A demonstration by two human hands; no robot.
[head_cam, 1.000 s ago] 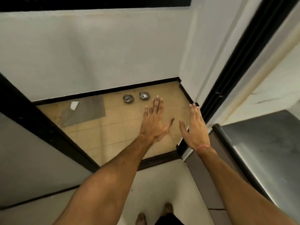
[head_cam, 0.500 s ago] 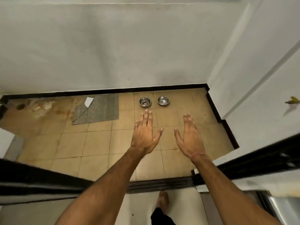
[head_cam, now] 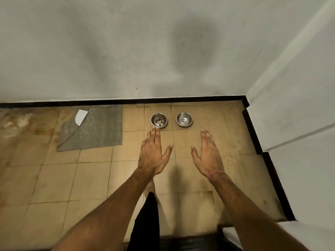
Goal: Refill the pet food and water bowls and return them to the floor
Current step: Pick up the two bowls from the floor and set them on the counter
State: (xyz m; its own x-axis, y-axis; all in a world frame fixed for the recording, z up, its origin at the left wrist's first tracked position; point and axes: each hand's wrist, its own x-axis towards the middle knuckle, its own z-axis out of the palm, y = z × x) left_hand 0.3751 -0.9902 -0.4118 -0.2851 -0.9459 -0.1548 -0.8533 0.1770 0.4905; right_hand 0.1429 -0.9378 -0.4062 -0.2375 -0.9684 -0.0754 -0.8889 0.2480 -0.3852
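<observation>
Both hands have come nearer the two steel bowls (head_cam: 159,120) (head_cam: 184,119) on the tiled floor (head_cam: 90,178). Left hand (head_cam: 153,154) and right hand (head_cam: 208,154) hover flat, apart, empty. A grey mat (head_cam: 101,131) lies by the white wall (head_cam: 108,51).

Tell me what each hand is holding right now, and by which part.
Nothing is held. The left hand and right hand are both open, fingers straight, stretched toward the two steel bowls on the tiled floor.

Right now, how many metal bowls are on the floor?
2. The left bowl, holding a few bits of food, and the right bowl, both by the wall. None looks hidden.
</observation>
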